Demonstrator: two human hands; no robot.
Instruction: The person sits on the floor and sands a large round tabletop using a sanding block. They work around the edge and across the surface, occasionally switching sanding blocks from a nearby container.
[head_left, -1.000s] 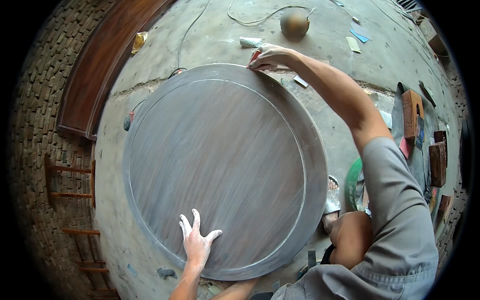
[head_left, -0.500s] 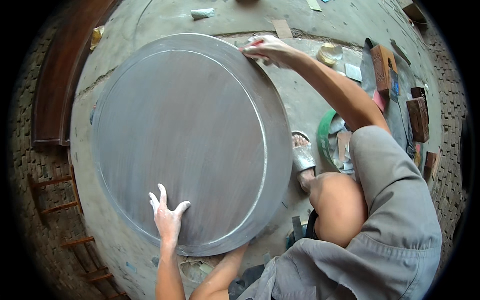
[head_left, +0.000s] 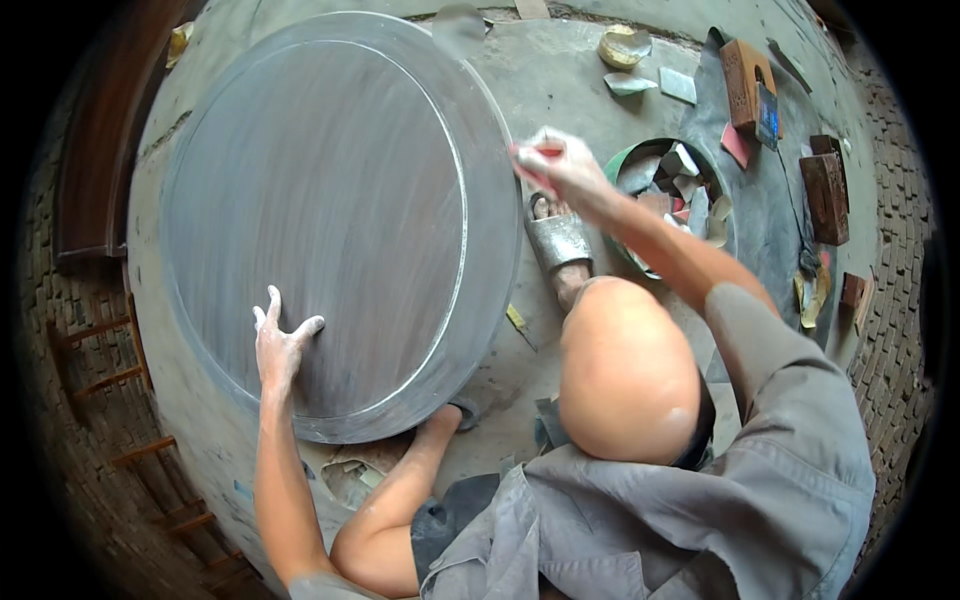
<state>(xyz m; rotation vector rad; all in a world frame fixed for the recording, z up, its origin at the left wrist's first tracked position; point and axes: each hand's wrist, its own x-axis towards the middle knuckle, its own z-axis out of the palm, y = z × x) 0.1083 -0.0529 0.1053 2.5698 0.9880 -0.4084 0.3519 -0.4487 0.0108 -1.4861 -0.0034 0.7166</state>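
A large round wooden tabletop (head_left: 330, 200), dark brown and coated in grey dust, has a pale line running inside its rim. My left hand (head_left: 279, 338), whitened with dust, rests on its near left part with fingers spread. At the tabletop's right edge, my right hand (head_left: 568, 172) is closed around a small red piece of sandpaper (head_left: 533, 165), pressed against or just beside the rim. Motion blur and my fingers hide most of that piece.
Right of my foot stands a green tub (head_left: 625, 160) full of scraps. A dark mat (head_left: 705, 110) carries a carved wooden block (head_left: 748, 85) and a phone (head_left: 767, 115). A yellow-handled tool (head_left: 518, 320) lies beside the tabletop. Wooden ladder-like frames (head_left: 95, 360) are at far left.
My right hand has slid along the tabletop's edge from its far side toward me, still gripping the red piece. The left hand stays spread on the surface, while the whole view has shifted.
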